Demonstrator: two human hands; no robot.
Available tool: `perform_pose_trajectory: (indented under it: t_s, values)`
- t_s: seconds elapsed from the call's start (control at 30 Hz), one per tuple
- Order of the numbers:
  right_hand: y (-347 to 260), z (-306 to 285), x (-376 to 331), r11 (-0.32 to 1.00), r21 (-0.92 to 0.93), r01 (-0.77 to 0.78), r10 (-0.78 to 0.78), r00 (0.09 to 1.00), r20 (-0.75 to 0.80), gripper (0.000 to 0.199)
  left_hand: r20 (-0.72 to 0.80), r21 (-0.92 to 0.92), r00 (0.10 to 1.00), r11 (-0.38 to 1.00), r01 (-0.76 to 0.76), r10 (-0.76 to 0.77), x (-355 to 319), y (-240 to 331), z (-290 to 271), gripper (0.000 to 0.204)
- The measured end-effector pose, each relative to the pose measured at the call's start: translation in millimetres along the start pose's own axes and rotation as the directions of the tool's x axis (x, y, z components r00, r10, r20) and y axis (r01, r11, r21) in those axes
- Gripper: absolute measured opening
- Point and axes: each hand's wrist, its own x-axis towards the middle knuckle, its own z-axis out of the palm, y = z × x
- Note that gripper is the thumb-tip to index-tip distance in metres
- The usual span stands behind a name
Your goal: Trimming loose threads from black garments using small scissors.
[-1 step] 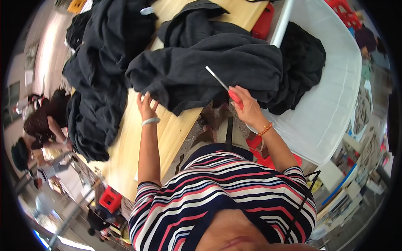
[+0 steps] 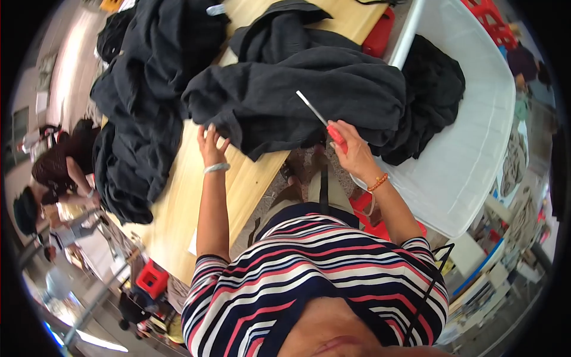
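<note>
Holding a red-handled tool (image 2: 324, 122) in our closed right hand (image 2: 351, 152), its metal tip over the dark garment (image 2: 297, 98), we press our open left hand (image 2: 211, 146) on the garment's near edge. That garment hangs off the table (image 2: 178, 202). We judge the tip could snag cloth if the overhang slides.
</note>
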Motion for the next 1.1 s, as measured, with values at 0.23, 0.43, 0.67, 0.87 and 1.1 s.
perform_pose_trajectory:
  t_s: [0.23,0.43,0.67,0.87,1.1]
  values:
    - [-13,9,13,0.996,-0.034,0.077,-0.076,0.997,0.028,0.051,-0.007,0.466,0.859,0.762,-0.45,0.512,15,-38,-5,0.121]
    - [-19,20,8,0.992,-0.085,0.092,-0.087,0.994,0.068,0.05,0.298,0.89,0.512,-0.039,-0.455,0.806,-39,-12,35,0.101]
    - [-35,16,-9,0.991,-0.109,0.073,-0.066,0.996,0.064,0.049,0.015,-0.603,0.997,0.794,0.074,-0.081,41,-12,-68,0.033]
    - [-39,4,-46,0.985,-0.136,-0.11,0.107,0.994,-0.031,0.048,-0.158,-0.698,0.985,0.713,-0.067,-0.063,41,-12,-194,0.048]
    - [-8,-21,-122,0.971,-0.095,-0.218,0.183,0.941,-0.284,0.047,-0.309,-0.077,0.92,0.957,-0.278,0.242,69,-6,-211,0.039]
